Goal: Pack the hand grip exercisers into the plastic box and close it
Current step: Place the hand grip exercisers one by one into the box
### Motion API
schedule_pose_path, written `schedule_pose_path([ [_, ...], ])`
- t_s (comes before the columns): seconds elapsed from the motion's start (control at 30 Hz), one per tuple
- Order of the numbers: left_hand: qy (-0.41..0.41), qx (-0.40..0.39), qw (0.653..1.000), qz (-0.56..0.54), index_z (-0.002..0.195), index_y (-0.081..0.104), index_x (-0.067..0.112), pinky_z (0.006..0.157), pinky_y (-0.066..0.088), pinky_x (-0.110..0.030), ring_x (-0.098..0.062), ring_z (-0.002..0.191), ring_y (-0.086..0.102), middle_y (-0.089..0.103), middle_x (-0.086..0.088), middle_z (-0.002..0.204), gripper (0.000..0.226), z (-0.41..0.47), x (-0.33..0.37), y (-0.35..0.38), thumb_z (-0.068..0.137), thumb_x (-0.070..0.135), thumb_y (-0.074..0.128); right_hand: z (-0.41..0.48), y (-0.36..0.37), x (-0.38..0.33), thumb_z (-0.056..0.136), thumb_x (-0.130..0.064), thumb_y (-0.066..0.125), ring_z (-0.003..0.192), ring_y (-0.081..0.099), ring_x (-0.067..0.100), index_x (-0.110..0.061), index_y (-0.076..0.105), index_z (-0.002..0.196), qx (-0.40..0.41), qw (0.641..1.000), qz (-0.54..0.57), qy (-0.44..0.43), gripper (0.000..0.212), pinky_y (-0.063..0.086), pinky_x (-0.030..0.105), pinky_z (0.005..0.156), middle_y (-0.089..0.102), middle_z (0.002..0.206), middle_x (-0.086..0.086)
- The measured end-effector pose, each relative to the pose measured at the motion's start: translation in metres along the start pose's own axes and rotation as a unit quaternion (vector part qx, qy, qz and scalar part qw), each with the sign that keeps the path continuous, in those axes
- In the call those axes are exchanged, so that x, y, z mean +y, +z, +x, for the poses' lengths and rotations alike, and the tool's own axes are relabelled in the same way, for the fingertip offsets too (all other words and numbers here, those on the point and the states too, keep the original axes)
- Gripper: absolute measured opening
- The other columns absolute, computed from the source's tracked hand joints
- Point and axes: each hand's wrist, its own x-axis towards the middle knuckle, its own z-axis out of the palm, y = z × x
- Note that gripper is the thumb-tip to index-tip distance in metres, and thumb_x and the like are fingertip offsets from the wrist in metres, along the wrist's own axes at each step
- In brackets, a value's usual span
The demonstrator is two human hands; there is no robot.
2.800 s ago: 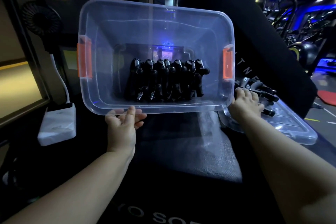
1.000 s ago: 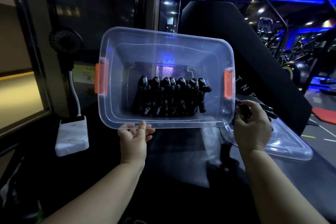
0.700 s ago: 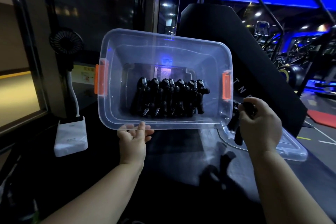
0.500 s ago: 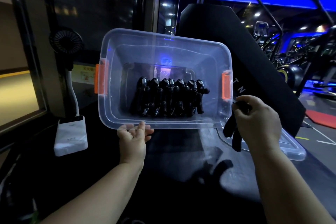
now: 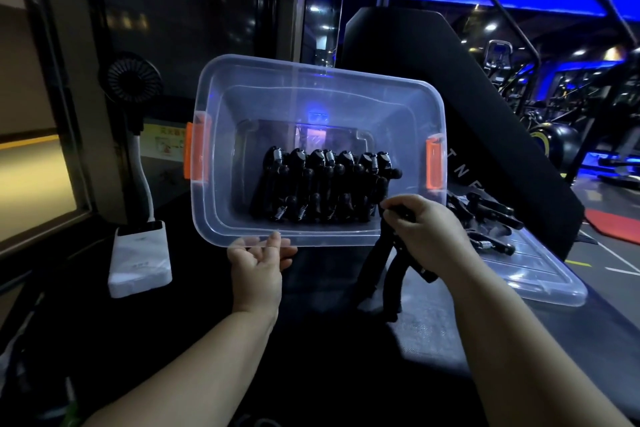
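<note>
Right hand (image 5: 424, 236) grips exerciser (image 5: 384, 270) at box (image 5: 311, 87) rim — left hand (image 5: 258, 267) steadies.

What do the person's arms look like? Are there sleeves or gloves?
The left arm and the right arm are both bare as far as the picture's edge, so no sleeves show. There are no gloves, and no watch or bracelet is visible. The fingers that show carry no rings.
</note>
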Motion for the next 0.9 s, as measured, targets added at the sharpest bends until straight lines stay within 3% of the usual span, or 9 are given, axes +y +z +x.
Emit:
schedule_pose_path([
  [0.1, 0.001, 0.002, 1.000, -0.003, 0.107, 0.034, 0.007, 0.055, 0.052, -0.018, -0.010, 0.057, 0.067, 0.066, -0.012, 0.081, 0.019, 0.000, -0.001, 0.000, 0.097, 0.010, 0.050, 0.004, -0.008, -0.008, 0.089, -0.020, 0.053, 0.056, 0.055, 0.014, -0.043, 0.050, 0.122, -0.116, 0.992, -0.043, -0.008, 0.040, 0.044, 0.026, 0.052, 0.061, 0.083, -0.004],
  [0.17, 0.002, 0.002, 1.000, -0.005, 0.106, 0.034, 0.008, 0.055, 0.052, -0.019, -0.010, 0.057, 0.067, 0.066, -0.012, 0.080, 0.019, 0.000, -0.001, 0.000, 0.097, 0.010, 0.050, 0.003, -0.010, -0.010, 0.085, -0.008, 0.053, 0.050, 0.055, 0.020, -0.040, 0.033, 0.133, -0.175, 0.984, -0.039, 0.007, 0.060, 0.051, 0.033, 0.046, 0.053, 0.083, 0.001],
  [0.3, 0.002, -0.003, 1.000, -0.009, 0.105, 0.034, 0.009, 0.055, 0.052, -0.018, -0.009, 0.057, 0.066, 0.066, -0.011, 0.080, 0.018, 0.000, -0.001, 0.000, 0.097, 0.010, 0.050, 0.000, -0.011, -0.012, 0.078, 0.002, 0.057, 0.062, 0.068, 0.030, -0.054, 0.009, 0.136, -0.203, 0.976, -0.068, 0.031, 0.093, 0.059, 0.046, 0.057, 0.048, 0.106, 0.006],
  [0.43, 0.002, 0.000, 1.000, -0.011, 0.105, 0.033, 0.008, 0.054, 0.051, -0.017, -0.008, 0.056, 0.066, 0.065, -0.011, 0.080, 0.019, 0.000, -0.001, 0.001, 0.097, 0.009, 0.050, 0.000, -0.013, -0.009, 0.079, 0.001, 0.061, 0.061, 0.068, 0.030, -0.053, -0.011, 0.142, -0.191, 0.976, -0.098, 0.028, 0.110, 0.059, 0.046, 0.057, 0.057, 0.098, 0.005],
  [0.53, 0.001, 0.000, 1.000, -0.007, 0.105, 0.033, 0.007, 0.055, 0.051, -0.018, -0.009, 0.058, 0.066, 0.065, -0.012, 0.082, 0.020, 0.000, -0.001, 0.000, 0.097, 0.011, 0.050, 0.003, -0.015, -0.007, 0.079, -0.006, 0.070, 0.062, 0.068, 0.030, -0.040, 0.004, 0.146, -0.135, 0.984, -0.112, 0.024, 0.100, 0.059, 0.047, 0.058, 0.062, 0.086, 0.005],
  [0.6, 0.002, -0.001, 1.000, -0.005, 0.105, 0.033, 0.006, 0.054, 0.051, -0.017, -0.008, 0.057, 0.066, 0.065, -0.012, 0.082, 0.020, 0.001, -0.001, 0.000, 0.096, 0.011, 0.050, 0.003, -0.014, -0.006, 0.076, -0.015, 0.077, 0.068, 0.069, 0.027, -0.027, 0.025, 0.142, -0.111, 0.989, -0.098, 0.027, 0.085, 0.059, 0.047, 0.063, 0.063, 0.094, 0.004],
  [0.7, -0.003, 0.001, 1.000, -0.006, 0.100, 0.034, 0.009, 0.053, 0.051, -0.016, -0.007, 0.057, 0.066, 0.066, -0.011, 0.081, 0.017, 0.002, -0.002, 0.001, 0.096, 0.011, 0.051, 0.002, -0.009, -0.006, 0.072, -0.031, 0.080, 0.080, 0.066, 0.021, -0.027, 0.059, 0.109, -0.084, 0.987, -0.133, -0.023, 0.042, 0.057, 0.041, 0.071, 0.067, 0.099, -0.003],
  [0.8, -0.005, 0.002, 1.000, -0.003, 0.104, 0.034, 0.008, 0.053, 0.051, -0.017, -0.008, 0.057, 0.067, 0.067, -0.012, 0.081, 0.019, 0.002, -0.003, 0.000, 0.096, 0.011, 0.051, 0.000, -0.004, -0.006, 0.078, -0.043, 0.073, 0.072, 0.063, 0.018, -0.025, 0.063, 0.081, -0.089, 0.986, -0.139, -0.035, 0.020, 0.056, 0.038, 0.068, 0.067, 0.077, -0.004],
  [0.9, -0.004, 0.000, 1.000, -0.006, 0.105, 0.034, 0.007, 0.053, 0.050, -0.017, -0.008, 0.057, 0.067, 0.066, -0.012, 0.081, 0.020, 0.002, -0.002, 0.000, 0.096, 0.011, 0.051, -0.004, 0.001, -0.006, 0.086, -0.052, 0.059, 0.070, 0.065, 0.014, -0.032, 0.061, 0.092, -0.103, 0.986, -0.132, -0.025, 0.021, 0.055, 0.035, 0.070, 0.066, 0.079, -0.006],
])
